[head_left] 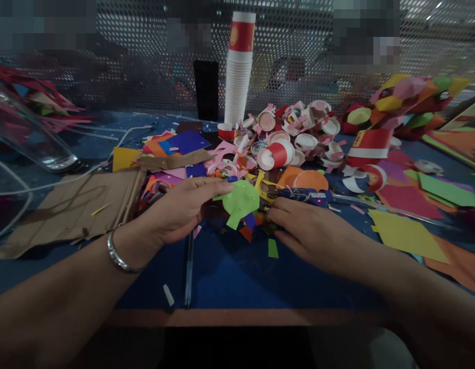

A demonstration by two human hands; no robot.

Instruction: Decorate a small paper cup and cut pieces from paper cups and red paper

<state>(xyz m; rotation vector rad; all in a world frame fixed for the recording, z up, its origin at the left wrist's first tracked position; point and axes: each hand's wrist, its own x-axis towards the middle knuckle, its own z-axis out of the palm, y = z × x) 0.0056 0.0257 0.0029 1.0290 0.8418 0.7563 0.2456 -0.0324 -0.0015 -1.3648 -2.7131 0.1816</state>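
Observation:
My left hand (pixel 183 207) is closed, thumb and fingers pinching a light green paper cutout (pixel 241 198). The cutout has a rounded body with small tabs sticking out and a few raised dots on it. Over the paper scraps to its right is my right hand (pixel 308 228), fingers curled inward with the tips partly hidden. What they hold, if anything, cannot be made out. Just beyond that hand lies a dark blue glue gun (pixel 304 195) with a small red light. A small green paper strip (pixel 273 248) rests on the blue table below the fingers.
A tall stack of paper cups (pixel 239 66) stands at the back beside a black phone (pixel 206 89). Cut cup pieces (pixel 306 141) are heaped in the middle. Cardboard (pixel 79 205) lies left, yellow paper (pixel 408 233) right. A clear glue stick (pixel 188 271) points toward the table edge.

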